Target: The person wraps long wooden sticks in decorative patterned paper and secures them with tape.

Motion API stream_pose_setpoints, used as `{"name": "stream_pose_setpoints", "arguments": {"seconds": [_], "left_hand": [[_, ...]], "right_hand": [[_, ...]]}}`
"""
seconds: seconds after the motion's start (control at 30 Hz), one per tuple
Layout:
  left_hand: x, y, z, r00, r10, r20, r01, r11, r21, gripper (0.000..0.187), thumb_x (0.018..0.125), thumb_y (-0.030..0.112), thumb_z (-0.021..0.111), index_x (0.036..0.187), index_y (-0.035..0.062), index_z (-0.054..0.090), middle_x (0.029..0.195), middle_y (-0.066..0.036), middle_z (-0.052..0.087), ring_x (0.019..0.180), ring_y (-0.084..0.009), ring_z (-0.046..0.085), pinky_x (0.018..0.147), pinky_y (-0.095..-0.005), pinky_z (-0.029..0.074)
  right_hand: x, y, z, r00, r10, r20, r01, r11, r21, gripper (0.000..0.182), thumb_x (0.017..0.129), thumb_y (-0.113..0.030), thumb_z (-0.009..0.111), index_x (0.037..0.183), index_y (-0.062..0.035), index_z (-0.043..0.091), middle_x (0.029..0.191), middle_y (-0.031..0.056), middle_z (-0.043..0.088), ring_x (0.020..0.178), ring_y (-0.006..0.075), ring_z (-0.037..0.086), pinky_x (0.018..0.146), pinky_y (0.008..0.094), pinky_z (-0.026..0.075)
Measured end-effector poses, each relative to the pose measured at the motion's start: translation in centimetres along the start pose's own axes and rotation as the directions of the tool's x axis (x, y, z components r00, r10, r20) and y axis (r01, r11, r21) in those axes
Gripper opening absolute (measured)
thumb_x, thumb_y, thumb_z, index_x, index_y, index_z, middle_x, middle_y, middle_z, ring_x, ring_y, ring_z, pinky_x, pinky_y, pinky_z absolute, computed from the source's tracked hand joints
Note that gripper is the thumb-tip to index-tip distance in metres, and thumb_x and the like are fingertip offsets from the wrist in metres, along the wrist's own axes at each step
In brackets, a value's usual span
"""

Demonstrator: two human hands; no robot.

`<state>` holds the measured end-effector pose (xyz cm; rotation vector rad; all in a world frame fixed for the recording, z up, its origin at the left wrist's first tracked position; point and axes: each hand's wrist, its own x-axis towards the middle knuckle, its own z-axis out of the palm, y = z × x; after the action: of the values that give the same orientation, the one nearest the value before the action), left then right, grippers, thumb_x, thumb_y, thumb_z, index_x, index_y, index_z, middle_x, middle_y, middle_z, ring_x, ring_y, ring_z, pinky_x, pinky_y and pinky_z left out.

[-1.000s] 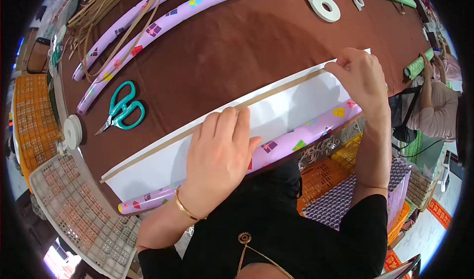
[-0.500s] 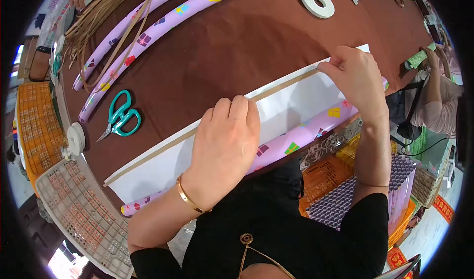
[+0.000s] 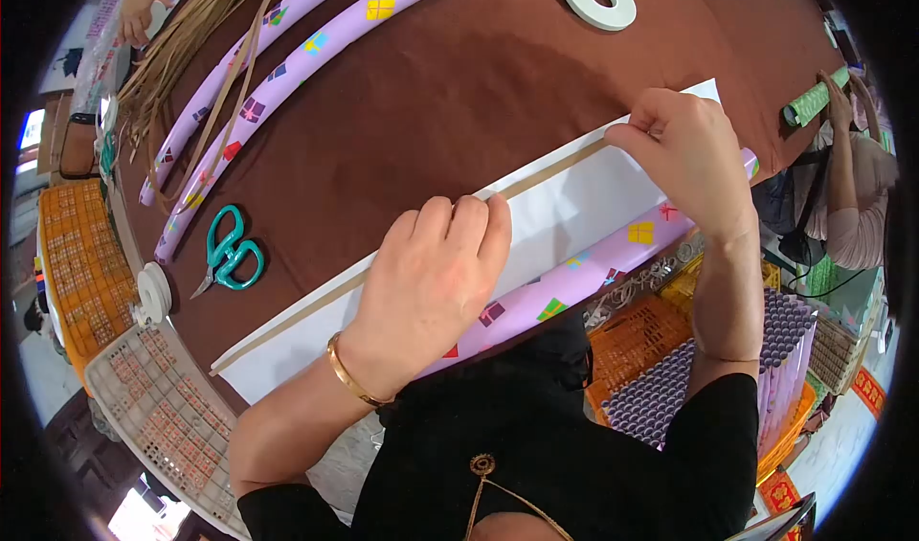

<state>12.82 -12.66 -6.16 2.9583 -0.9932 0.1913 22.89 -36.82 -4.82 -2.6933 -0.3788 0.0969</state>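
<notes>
A sheet of gift wrapping paper (image 3: 584,201) lies white side up, its lower part rolled into a lilac tube (image 3: 517,311) printed with coloured gift boxes. Along the sheet's far edge runs a narrow tan strip (image 3: 550,170). My left hand (image 3: 431,282) rests on the sheet, fingers stretched to the strip and slightly apart, covering part of it. Near the sheet's right end, my right hand (image 3: 684,158) is closed in a pinch at the strip; its fingertips are partly hidden.
Teal-handled scissors (image 3: 230,252) and a white tape roll (image 3: 154,292) lie left. Two lilac rolls (image 3: 316,48) and a bundle of tan strips (image 3: 191,33) lie beyond. Another tape roll (image 3: 624,10) sits farther back. Co-workers' hands (image 3: 142,10) show at both sides.
My left hand has shifted slightly and its index finger stands farther from the others. The right hand stays pinched at the strip. The whole view has tilted a little.
</notes>
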Motion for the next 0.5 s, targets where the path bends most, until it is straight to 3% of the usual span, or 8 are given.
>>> {"name": "stream_pose_setpoints", "arguments": {"seconds": [0.2,0.33,0.43,0.5], "left_hand": [[1.7,0.1,0.5,0.997,0.072,0.004,-0.072,0.997,0.011,0.023,0.073,0.010,0.065,0.096,0.0042,0.064,0.078,-0.002,0.049,0.072,-0.0139,0.052,0.061,-0.0241,0.044],[2.6,-0.2,0.7,0.995,0.083,-0.058,-0.082,0.996,0.016,0.023,0.075,0.009,0.065,0.097,0.0038,0.065,0.077,-0.002,0.049,0.068,-0.0126,0.052,0.059,-0.0239,0.045],[3.0,-0.5,0.5,0.995,0.098,-0.034,-0.098,0.995,0.000,0.023,0.077,0.009,0.065,0.100,0.0048,0.065,0.076,-0.001,0.048,0.066,-0.0112,0.053,0.056,-0.0234,0.047],[3.1,-0.6,0.4,0.996,0.091,0.004,-0.091,0.994,-0.055,0.039,0.075,0.008,0.065,0.114,0.0052,0.066,0.075,-0.002,0.043,0.063,-0.0131,0.051,0.053,-0.0263,0.047]], "right_hand": [[0.1,0.3,0.1,1.000,0.003,0.024,-0.003,1.000,0.017,0.023,0.077,-0.018,0.076,0.076,0.0026,0.065,0.061,0.0131,0.060,0.056,0.0226,0.060,0.055,0.0334,0.046],[0.1,0.9,-0.4,0.999,0.022,0.039,-0.023,0.999,0.034,0.022,0.078,-0.017,0.075,0.076,0.0023,0.065,0.062,0.0129,0.062,0.056,0.0228,0.061,0.055,0.0334,0.047],[0.2,1.4,-0.8,0.999,0.022,0.032,-0.023,0.999,0.024,0.021,0.078,-0.016,0.075,0.076,0.0021,0.065,0.063,0.0127,0.063,0.058,0.0232,0.063,0.056,0.0332,0.048],[0.3,1.8,-1.0,0.999,0.029,0.014,-0.029,1.000,0.000,0.020,0.077,-0.016,0.074,0.076,0.0020,0.065,0.063,0.0127,0.063,0.058,0.0235,0.064,0.056,0.0330,0.048]]}}
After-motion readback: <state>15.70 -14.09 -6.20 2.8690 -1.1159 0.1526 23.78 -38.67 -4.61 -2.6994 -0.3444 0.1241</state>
